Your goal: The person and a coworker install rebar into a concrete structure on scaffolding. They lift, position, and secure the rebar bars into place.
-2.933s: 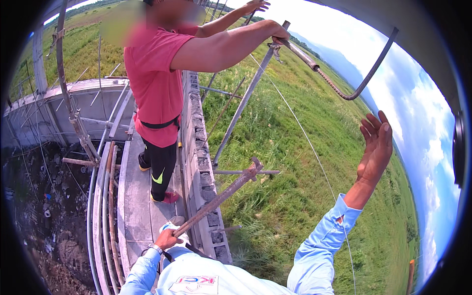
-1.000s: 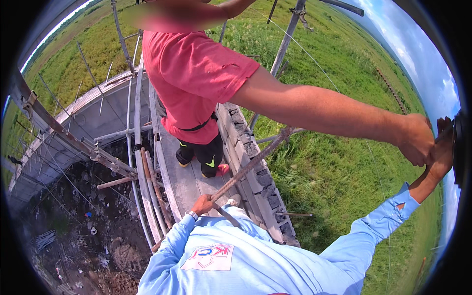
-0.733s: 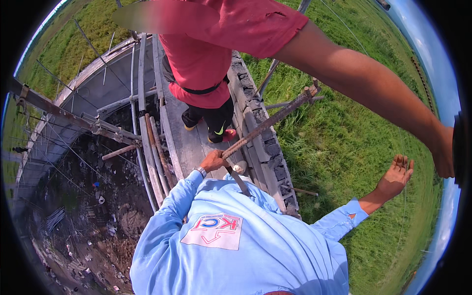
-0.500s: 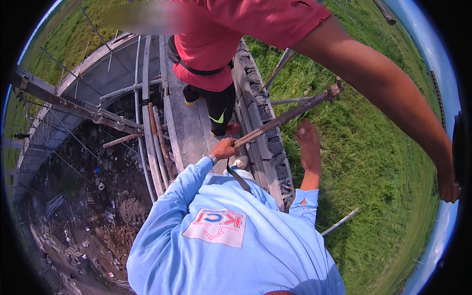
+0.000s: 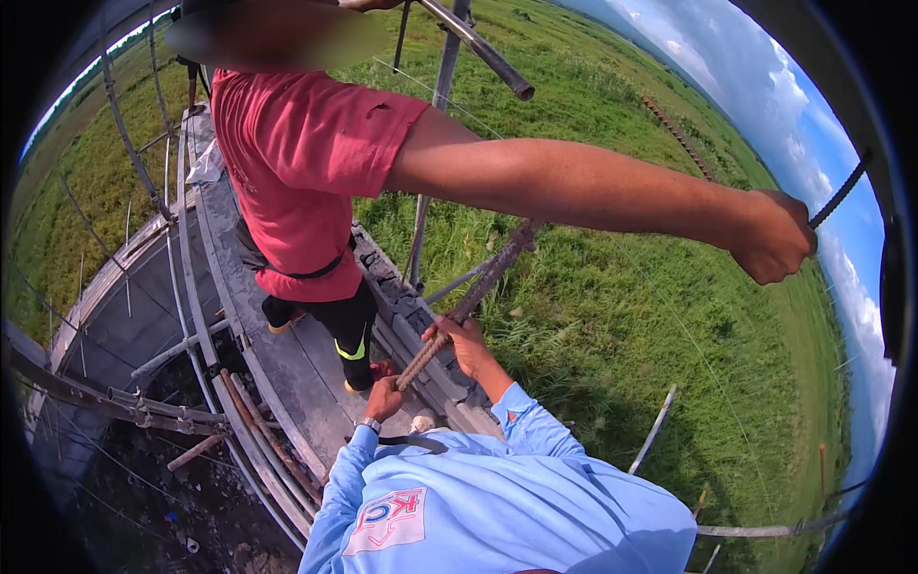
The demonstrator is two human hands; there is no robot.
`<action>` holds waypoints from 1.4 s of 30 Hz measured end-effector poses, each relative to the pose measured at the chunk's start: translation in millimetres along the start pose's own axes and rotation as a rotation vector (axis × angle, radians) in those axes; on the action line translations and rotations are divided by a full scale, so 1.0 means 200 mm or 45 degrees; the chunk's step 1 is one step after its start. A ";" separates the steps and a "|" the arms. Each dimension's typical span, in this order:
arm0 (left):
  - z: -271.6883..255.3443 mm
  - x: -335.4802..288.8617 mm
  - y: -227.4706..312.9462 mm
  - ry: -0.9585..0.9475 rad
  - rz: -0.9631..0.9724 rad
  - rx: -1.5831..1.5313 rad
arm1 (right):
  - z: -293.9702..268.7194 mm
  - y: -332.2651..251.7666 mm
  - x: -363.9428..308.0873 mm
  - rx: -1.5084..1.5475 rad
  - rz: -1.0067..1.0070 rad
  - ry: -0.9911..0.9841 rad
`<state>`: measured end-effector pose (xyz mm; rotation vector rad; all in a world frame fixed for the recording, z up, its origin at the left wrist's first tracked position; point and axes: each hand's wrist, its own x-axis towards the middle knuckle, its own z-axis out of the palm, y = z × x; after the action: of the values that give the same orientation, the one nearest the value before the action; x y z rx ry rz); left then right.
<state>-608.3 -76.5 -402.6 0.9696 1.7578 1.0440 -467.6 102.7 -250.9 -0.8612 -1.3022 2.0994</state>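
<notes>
My left hand (image 5: 384, 400), with a watch on its wrist, is closed round the near end of a ribbed steel bar (image 5: 421, 362). Farther up, my right hand (image 5: 464, 342) wraps its fingers about the same bar. The bar slants away to the right, its far part thicker and rust-brown, ending below a co-worker's forearm. That co-worker, in a red shirt (image 5: 301, 163), stands on the planks in front of me. The co-worker's outstretched hand (image 5: 776, 237) grips a thin ribbed rod (image 5: 843, 189) at the upper right.
Under us runs a narrow plank walkway (image 5: 296, 359), beside a rough concrete wall edge (image 5: 421, 330). Poles (image 5: 196, 335) line its left side above a deep, debris-strewn pit (image 5: 143, 507). Grass (image 5: 612, 335) lies far below on the right. A metal pipe (image 5: 483, 53) juts out ahead.
My right hand, free and raised before, has come onto the bar. The view has swung right and up, so the co-worker appears farther left and the co-worker's hand on the rod shows fully.
</notes>
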 end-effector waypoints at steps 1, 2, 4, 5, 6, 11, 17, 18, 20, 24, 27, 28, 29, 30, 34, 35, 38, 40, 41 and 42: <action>0.00 -0.01 -0.02 -0.026 -0.049 -0.034 | 0.01 0.02 -0.01 0.033 0.046 0.013; 0.00 -0.02 -0.03 -0.044 -0.049 -0.025 | 0.01 0.03 -0.02 -0.030 -0.027 -0.003; 0.01 -0.07 -0.07 -0.036 -0.087 -0.049 | 0.01 0.06 -0.06 -0.086 -0.010 0.004; 0.02 -0.10 -0.09 -0.044 -0.065 -0.050 | 0.02 0.09 -0.08 -0.064 0.021 0.020; 0.03 -0.11 -0.10 -0.061 -0.102 -0.028 | 0.02 0.10 -0.10 -0.045 0.056 0.029; 0.07 -0.26 -0.15 -0.018 -0.045 -0.099 | 0.02 0.17 -0.21 -0.058 0.113 0.047; 0.08 -0.41 -0.17 -0.070 -0.093 -0.133 | 0.08 0.18 -0.36 -0.018 0.120 0.015; 0.08 -0.42 -0.17 -0.065 -0.141 -0.043 | 0.10 0.18 -0.36 -0.043 0.090 0.035; 0.07 -0.44 -0.17 -0.053 -0.220 -0.065 | 0.13 0.17 -0.37 -0.077 0.110 0.037; 0.03 -0.35 -0.12 0.034 -0.063 -0.072 | 0.16 0.13 -0.26 -0.160 0.048 0.058; 0.01 -0.21 -0.04 0.056 -0.020 -0.067 | 0.13 0.08 -0.12 -0.168 -0.058 -0.020; 0.00 -0.16 -0.01 0.033 -0.053 -0.091 | 0.12 0.06 -0.07 -0.185 -0.053 -0.007; -0.01 -0.10 0.02 0.012 -0.078 -0.019 | 0.11 0.02 -0.01 -0.186 -0.083 -0.015; -0.01 -0.04 0.05 0.031 -0.027 -0.019 | 0.08 0.00 0.01 -0.171 -0.092 -0.024; 0.02 0.17 0.14 0.008 0.120 0.025 | 0.00 -0.14 0.12 -0.166 -0.138 0.027; 0.03 0.21 0.14 -0.029 0.121 0.049 | -0.02 -0.17 0.12 -0.158 -0.182 0.011; 0.08 0.27 0.12 -0.123 0.099 -0.026 | -0.07 -0.18 0.08 -0.257 -0.117 0.063; 0.10 0.26 0.07 -0.134 0.143 0.023 | -0.11 -0.15 0.03 -0.153 -0.011 0.072; 0.10 0.25 0.03 -0.115 0.108 0.115 | -0.13 -0.14 0.02 -0.195 0.046 0.079; 0.11 0.24 0.00 -0.149 0.073 0.125 | -0.15 -0.12 0.00 -0.216 0.114 0.055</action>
<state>-604.7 -27.7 -422.9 1.1258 1.7065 0.9241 -443.7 129.4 -239.1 -1.0487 -1.4599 2.0474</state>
